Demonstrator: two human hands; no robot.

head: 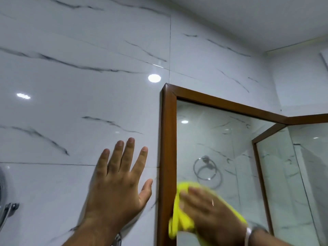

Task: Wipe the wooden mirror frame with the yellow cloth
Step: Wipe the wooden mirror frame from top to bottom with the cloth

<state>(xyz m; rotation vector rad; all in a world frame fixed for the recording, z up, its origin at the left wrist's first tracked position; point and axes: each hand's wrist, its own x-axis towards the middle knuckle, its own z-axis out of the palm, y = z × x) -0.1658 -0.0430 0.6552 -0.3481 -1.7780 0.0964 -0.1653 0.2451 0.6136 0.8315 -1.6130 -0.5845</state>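
Observation:
The wooden mirror frame (167, 139) hangs on the white marble wall, its left upright running down the middle of the view and its top rail slanting off to the right. My right hand (207, 208) presses the yellow cloth (182, 219) against the glass, right at the inner edge of the left upright, low in the view; hand and cloth are blurred. My left hand (119, 181) lies flat on the wall tiles just left of the frame, fingers spread, holding nothing.
The mirror glass (213, 148) reflects a chrome towel ring and marble tiles. A second framed mirror panel (301, 166) meets it at an angle on the right. Chrome fittings (8, 210) sit at the far left edge. The ceiling is close above.

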